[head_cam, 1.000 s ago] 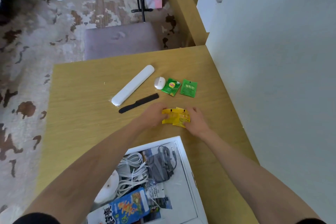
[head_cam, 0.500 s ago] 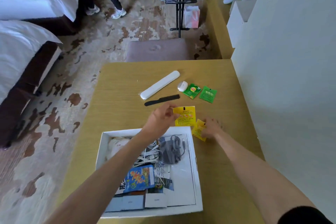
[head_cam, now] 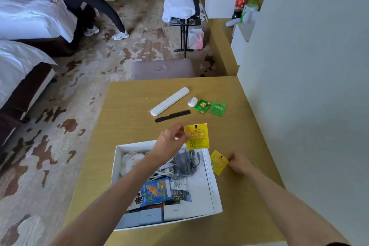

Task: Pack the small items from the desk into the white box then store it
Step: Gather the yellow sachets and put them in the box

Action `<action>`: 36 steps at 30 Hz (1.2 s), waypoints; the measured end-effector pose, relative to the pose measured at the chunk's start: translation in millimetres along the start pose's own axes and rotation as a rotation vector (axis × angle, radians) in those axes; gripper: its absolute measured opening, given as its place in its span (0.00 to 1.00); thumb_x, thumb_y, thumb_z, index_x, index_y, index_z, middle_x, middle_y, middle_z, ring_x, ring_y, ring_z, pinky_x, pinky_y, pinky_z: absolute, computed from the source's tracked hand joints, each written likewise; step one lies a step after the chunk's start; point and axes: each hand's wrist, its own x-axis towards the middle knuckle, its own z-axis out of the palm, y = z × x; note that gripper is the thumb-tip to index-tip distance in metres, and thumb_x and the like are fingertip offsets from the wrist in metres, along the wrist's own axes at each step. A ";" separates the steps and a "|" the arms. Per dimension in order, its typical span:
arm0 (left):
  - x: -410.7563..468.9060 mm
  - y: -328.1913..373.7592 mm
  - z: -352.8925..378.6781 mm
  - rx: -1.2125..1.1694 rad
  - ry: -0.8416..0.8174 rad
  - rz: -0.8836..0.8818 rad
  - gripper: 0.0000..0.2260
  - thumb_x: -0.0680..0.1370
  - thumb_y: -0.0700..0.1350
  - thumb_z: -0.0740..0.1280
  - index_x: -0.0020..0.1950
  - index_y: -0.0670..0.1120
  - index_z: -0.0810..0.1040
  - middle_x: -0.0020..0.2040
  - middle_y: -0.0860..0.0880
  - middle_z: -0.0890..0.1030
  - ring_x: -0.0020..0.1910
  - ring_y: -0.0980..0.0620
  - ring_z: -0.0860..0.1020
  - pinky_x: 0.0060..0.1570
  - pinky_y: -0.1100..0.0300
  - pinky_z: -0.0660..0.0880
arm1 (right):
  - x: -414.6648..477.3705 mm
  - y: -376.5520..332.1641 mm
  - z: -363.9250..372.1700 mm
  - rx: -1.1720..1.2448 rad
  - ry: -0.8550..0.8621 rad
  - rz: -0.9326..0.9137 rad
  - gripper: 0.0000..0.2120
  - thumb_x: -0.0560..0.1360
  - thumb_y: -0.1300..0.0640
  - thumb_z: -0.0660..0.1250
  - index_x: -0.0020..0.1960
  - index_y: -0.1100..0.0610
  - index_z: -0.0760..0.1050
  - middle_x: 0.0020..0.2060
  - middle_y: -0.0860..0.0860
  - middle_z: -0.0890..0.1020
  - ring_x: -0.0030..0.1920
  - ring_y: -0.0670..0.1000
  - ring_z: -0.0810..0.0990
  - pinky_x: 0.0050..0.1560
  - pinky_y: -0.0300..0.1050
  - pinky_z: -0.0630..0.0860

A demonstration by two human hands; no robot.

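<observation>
1. The step in hand looks like carrying sachets to the white box [head_cam: 217, 195]: the left hand [head_cam: 171, 142] pinches the large yellow sachet [head_cam: 196, 136] by its left edge and holds it upright above the far right corner of the box.
2. The right hand [head_cam: 240, 163] grips the small yellow sachet [head_cam: 218, 162] at its right corner, just outside the right wall of the box; whether the sachet touches the counter [head_cam: 127, 110] cannot be told.
3. Next, I judge, each hand needs to bring its sachet over the open box and let go; the bare white floor on the right side of the box offers room.
4. The box sits at the near edge of the counter, open and already partly filled: a grey adapter with cables [head_cam: 185, 163], white cords, a blue printed packet [head_cam: 155, 191] and flat cartons along the near wall.
5. Still to pack, well beyond the box: a long white case [head_cam: 169, 101], a black comb [head_cam: 172, 116] just nearer than it, a small white oval item [head_cam: 192, 101], and two green tea sachets [head_cam: 202, 106] [head_cam: 218, 108] lying to its right.
6. The sachets look thin and light; they may flutter or catch the rim if dropped from high up.
</observation>
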 end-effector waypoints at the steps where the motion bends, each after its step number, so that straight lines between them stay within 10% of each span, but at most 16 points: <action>1: -2.7 -0.9 0.6 -0.007 -0.019 0.016 0.06 0.77 0.44 0.68 0.52 0.45 0.78 0.41 0.53 0.81 0.41 0.56 0.80 0.41 0.71 0.73 | -3.4 4.1 3.1 0.036 0.022 0.020 0.05 0.74 0.58 0.67 0.49 0.56 0.78 0.51 0.56 0.82 0.54 0.56 0.79 0.54 0.47 0.75; 10: -21.3 -12.9 -4.5 -0.023 -0.088 0.055 0.05 0.77 0.45 0.67 0.51 0.45 0.78 0.40 0.54 0.79 0.40 0.58 0.77 0.39 0.72 0.71 | -18.7 -12.1 30.1 0.138 0.203 0.051 0.12 0.73 0.56 0.71 0.52 0.62 0.77 0.50 0.58 0.80 0.54 0.58 0.77 0.50 0.47 0.71; 16: -23.0 -19.9 -3.7 -0.039 -0.092 0.037 0.06 0.77 0.46 0.67 0.50 0.45 0.77 0.41 0.51 0.80 0.41 0.53 0.78 0.41 0.59 0.75 | -27.2 -13.1 34.7 0.205 0.204 0.060 0.12 0.75 0.63 0.67 0.35 0.55 0.69 0.36 0.53 0.76 0.44 0.54 0.75 0.43 0.46 0.68; 21: -16.5 -23.0 -1.8 -0.042 -0.137 0.021 0.06 0.77 0.48 0.67 0.50 0.46 0.78 0.42 0.49 0.81 0.43 0.50 0.79 0.43 0.52 0.77 | -37.3 -7.9 18.9 0.414 0.266 0.057 0.07 0.79 0.62 0.62 0.56 0.62 0.73 0.50 0.56 0.79 0.55 0.56 0.77 0.57 0.50 0.72; 29: 0.5 -9.1 -4.1 -0.120 -0.200 0.116 0.08 0.76 0.45 0.69 0.39 0.57 0.78 0.36 0.58 0.80 0.37 0.62 0.77 0.39 0.71 0.70 | -95.0 -57.7 -36.7 0.548 0.573 -0.309 0.13 0.78 0.60 0.65 0.42 0.41 0.76 0.42 0.45 0.81 0.40 0.37 0.78 0.40 0.28 0.73; 36: 2.3 -2.4 2.4 -0.151 -0.278 0.163 0.06 0.75 0.46 0.71 0.38 0.50 0.79 0.38 0.53 0.80 0.43 0.57 0.79 0.46 0.61 0.75 | -150.2 -85.7 -67.3 0.632 0.375 -0.534 0.16 0.77 0.62 0.67 0.45 0.40 0.81 0.41 0.45 0.84 0.40 0.46 0.82 0.38 0.42 0.80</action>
